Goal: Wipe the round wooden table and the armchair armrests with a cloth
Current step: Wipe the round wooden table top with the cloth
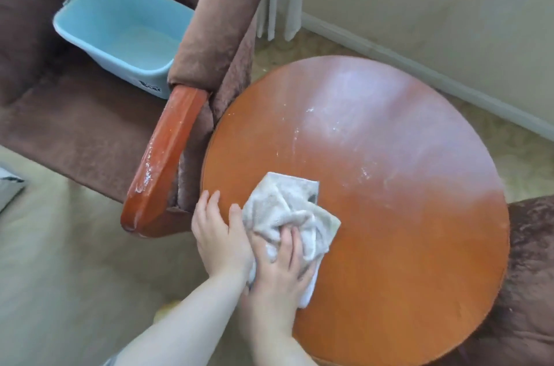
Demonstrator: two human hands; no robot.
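The round wooden table [389,215] fills the right half of the view, with pale dusty smears and white specks on its far part. A crumpled beige cloth [287,206] lies on its near left area. My right hand [278,269] presses down on the cloth's near end, its fingers dug into the folds and holding them. My left hand [215,227] rests flat on the table's left edge beside the cloth, fingers straight. The brown armchair's glossy wooden armrest [162,162] runs just left of the table and shows wet drops near its front end.
A light blue plastic tub [120,27] with a little water stands on the armchair seat [75,126]. A second brown upholstered seat [527,275] touches the table's right side. Beige carpet [60,275] lies below; a wall with a baseboard [419,66] runs behind.
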